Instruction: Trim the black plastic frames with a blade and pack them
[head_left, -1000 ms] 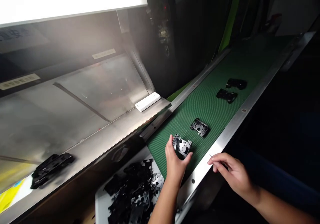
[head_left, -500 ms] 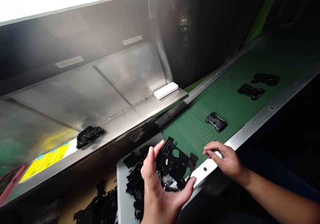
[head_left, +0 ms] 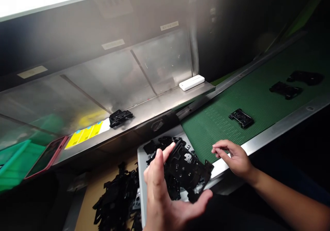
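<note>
Low centre, six o'clock: left hand (head_left: 165,198) spread wide, cradling black moulded plastic part (head_left: 187,169) tilted between thumb and fingers, lifted above grey bin (head_left: 140,176) of jumbled parts. Right hand (head_left: 232,157) empty, fingers loosely curled, just over steel belt rail (head_left: 273,134). Two o'clock: green conveyor belt (head_left: 257,121) carrying three black parts (head_left: 241,118), well apart so none overlap.

Black moulded plastic brackets (head_left: 241,118): three on the green ribbed conveyor belt (head_left: 206,138), one on the steel ledge (head_left: 160,106), one in the left hand (head_left: 162,193). White rectangular blocks (head_left: 191,82): one. Right hands (head_left: 234,158): one.
</note>
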`<state>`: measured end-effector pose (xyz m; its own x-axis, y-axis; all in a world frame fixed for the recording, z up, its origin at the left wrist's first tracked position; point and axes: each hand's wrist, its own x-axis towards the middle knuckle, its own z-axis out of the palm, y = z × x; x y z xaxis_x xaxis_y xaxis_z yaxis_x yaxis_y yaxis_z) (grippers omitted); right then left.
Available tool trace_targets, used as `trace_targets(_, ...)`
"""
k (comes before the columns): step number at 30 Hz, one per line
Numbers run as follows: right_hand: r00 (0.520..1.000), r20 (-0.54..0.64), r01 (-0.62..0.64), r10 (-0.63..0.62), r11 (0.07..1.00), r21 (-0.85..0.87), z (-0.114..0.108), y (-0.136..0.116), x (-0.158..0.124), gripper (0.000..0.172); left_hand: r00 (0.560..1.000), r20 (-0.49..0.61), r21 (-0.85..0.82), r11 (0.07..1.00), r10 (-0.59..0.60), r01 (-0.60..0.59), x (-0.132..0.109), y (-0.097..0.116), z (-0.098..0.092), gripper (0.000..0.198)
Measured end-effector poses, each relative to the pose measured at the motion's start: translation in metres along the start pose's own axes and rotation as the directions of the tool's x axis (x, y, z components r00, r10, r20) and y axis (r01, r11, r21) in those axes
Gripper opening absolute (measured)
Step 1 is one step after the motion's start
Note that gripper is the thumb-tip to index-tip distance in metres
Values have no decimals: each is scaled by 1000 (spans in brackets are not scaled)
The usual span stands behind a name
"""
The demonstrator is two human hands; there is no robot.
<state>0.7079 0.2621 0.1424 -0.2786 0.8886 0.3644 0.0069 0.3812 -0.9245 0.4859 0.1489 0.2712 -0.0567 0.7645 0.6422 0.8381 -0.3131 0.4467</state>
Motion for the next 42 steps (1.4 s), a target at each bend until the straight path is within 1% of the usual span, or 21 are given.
trace_targets(4, 1000, 11, -2, 2, 1000, -24, 13, -1, -2, 13, 999, 22, -24, 999, -40, 41, -6, -6, -15, 127)
trace_targets(6, 1000, 23, -5, 6, 998, -62, 17, 3, -3, 13, 998, 49, 33, 998, -49, 47, -15, -23, -20, 120)
trace_targets(7, 1000, 25, -7, 10, 996, -84, 18, 5, -3, 14, 995, 72, 73, 995, -72, 66, -23, -39, -22, 111)
trace_targets(9, 999, 19, -26, 28, 992, -121, 17, 10, -2, 15, 974, 133, 174, 971, -185, 161, -46, -83, -27, 87)
trace_targets(11, 998, -9, -61, 60, 988, -143, 16, 15, -1, 17, 904, 154, 301, 890, -400, 342, -77, -139, -35, 64)
trace_targets(12, 997, -28, -78, 75, 986, -147, 15, 17, 0, 19, 860, 105, 362, 825, -499, 434, -94, -167, -42, 60)
trace_targets(14, 993, -52, -111, 104, 982, -153, 13, 21, 1, 22, 796, -21, 434, 712, -605, 552, -124, -218, -57, 57)
trace_targets(15, 992, -63, -122, 113, 980, -157, 12, 22, 1, 24, 766, -85, 461, 657, -637, 597, -136, -237, -66, 56)
trace_targets(17, 989, -71, -137, 126, 976, -167, 12, 22, 1, 26, 722, -198, 497, 567, -663, 656, -151, -262, -83, 56)
trace_targets(21, 989, -68, -145, 135, 970, -193, 14, 17, 0, 27, 682, -349, 529, 466, -643, 710, -154, -286, -113, 65)
trace_targets(23, 989, -75, -143, 130, 966, -213, 14, 17, -1, 29, 659, -372, 529, 434, -654, 729, -149, -299, -123, 69)
trace_targets(25, 988, -87, -147, 131, 965, -217, 13, 19, -2, 31, 642, -321, 534, 427, -696, 730, -143, -316, -128, 66)
trace_targets(27, 986, -95, -156, 139, 967, -201, 11, 22, -3, 33, 639, -210, 551, 450, -740, 703, -136, -332, -125, 59)
trace_targets(29, 984, -103, -160, 143, 970, -183, 10, 24, -3, 34, 646, -93, 576, 488, -757, 656, -128, -343, -116, 54)
trace_targets(31, 984, -117, -155, 136, 973, -171, 8, 23, -5, 34, 653, -18, 603, 513, -757, 611, -121, -348, -103, 52)
trace_targets(33, 984, -126, -147, 128, 976, -159, 5, 20, -7, 32, 650, -8, 626, 503, -760, 596, -113, -347, -90, 49)
trace_targets(36, 983, -141, -139, 118, 979, -147, -3, 15, -13, 29, 660, -57, 620, 492, -750, 612, -98, -335, -72, 46)
trace_targets(37, 982, -153, -137, 115, 980, -142, -7, 14, -16, 28, 678, -63, 601, 514, -732, 612, -91, -329, -65, 45)
trace_targets(39, 977, -190, -122, 97, 985, -121, -14, 12, -22, 26, 738, -41, 537, 608, -674, 585, -71, -312, -43, 42)
trace_targets(40, 974, -212, -104, 79, 989, -107, -19, 12, -24, 24, 774, -11, 490, 671, -634, 557, -60, -301, -27, 41)
trace_targets(42, 972, -233, -59, 36, 994, -94, -28, 10, -29, 20, 844, 81, 364, 804, -531, 471, -34, -273, 13, 37)
